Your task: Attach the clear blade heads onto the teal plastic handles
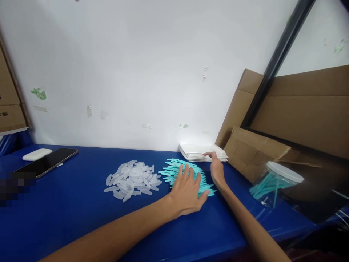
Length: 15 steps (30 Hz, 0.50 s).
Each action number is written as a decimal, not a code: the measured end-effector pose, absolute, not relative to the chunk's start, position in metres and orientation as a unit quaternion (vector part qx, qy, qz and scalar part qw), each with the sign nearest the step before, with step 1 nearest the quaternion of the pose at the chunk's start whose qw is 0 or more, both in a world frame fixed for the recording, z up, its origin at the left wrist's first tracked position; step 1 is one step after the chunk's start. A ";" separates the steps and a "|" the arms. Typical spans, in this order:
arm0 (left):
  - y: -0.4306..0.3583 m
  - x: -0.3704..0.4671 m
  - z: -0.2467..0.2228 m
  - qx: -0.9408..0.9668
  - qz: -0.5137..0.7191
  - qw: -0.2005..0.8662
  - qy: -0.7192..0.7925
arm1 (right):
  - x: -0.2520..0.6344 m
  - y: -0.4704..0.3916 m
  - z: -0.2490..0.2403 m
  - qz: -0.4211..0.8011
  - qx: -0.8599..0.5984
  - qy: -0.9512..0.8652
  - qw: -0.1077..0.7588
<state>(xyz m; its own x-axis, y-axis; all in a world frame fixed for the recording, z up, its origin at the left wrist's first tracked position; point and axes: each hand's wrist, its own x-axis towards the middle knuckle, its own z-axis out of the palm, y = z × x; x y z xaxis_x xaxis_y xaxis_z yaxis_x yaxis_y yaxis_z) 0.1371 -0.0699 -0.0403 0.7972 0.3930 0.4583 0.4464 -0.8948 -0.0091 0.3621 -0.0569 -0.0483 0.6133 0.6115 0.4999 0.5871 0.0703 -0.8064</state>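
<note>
- A white wall [136, 72] fills the background ahead of you, marked with scraps of tape and green patches.
- Your blue table [89, 218] runs along the foot of that wall.
- Brown cardboard [308, 112] stands at your right, with a dark bar [280, 51] slanting up across it.
- At the far left you have part of a cardboard box [11, 94].
- A white stack [195, 151] lies by the wall, just beyond the teal pile.
- The pile of teal sticks [170, 173] lies on the table in front of you, partly under your left hand.
- Just left of it, a loose heap of pale translucent pieces [133, 180] is spread out.
- To your right is a clear jar [275, 187] with a white lid, teal sticks leaning inside.
- Your left hand [188, 187] is palm down over the teal sticks, fingers apart.
- Your right hand [217, 171] is edge-on, just right of the pile, one finger pointing left; you cannot tell whether its fingers close on anything.
- A dark phone [51, 160] lies well to your left.
- Beside the phone sits a small white rounded case [37, 154].
</note>
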 end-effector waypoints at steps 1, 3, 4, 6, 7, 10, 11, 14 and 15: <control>-0.070 0.137 -0.040 -0.947 -0.228 0.058 -0.220 | 0.360 -0.058 -0.047 0.002 -0.684 -0.444 0.578; -0.071 0.137 -0.040 -0.949 -0.225 0.058 -0.214 | 0.358 -0.058 -0.045 -0.013 -0.688 -0.451 0.568; -0.071 0.137 -0.041 -0.950 -0.223 0.058 -0.211 | 0.356 -0.059 -0.045 -0.020 -0.689 -0.454 0.564; -0.072 0.137 -0.041 -0.952 -0.222 0.057 -0.205 | 0.354 -0.059 -0.044 -0.031 -0.691 -0.459 0.557; -0.072 0.137 -0.042 -0.952 -0.222 0.057 -0.202 | 0.354 -0.059 -0.044 -0.037 -0.692 -0.461 0.555; -0.073 0.137 -0.041 -0.952 -0.227 0.056 -0.196 | 0.352 -0.060 -0.043 -0.055 -0.691 -0.468 0.549; -0.074 0.137 -0.040 -0.952 -0.228 0.055 -0.195 | 0.351 -0.060 -0.042 -0.062 -0.690 -0.471 0.547; -0.075 0.136 -0.039 -0.952 -0.230 0.046 -0.195 | 0.350 -0.060 -0.042 -0.083 -0.683 -0.487 0.538; -0.075 0.135 -0.039 -0.952 -0.231 0.040 -0.195 | 0.350 -0.060 -0.042 -0.089 -0.679 -0.494 0.535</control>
<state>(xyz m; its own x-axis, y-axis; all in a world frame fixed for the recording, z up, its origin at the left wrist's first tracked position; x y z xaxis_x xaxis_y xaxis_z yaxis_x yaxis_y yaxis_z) 0.1352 -0.0749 -0.0391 0.8173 0.3532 0.4552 0.3898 -0.9208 0.0145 0.3499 -0.0601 -0.0415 0.4952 0.5759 0.6505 0.7669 0.0620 -0.6387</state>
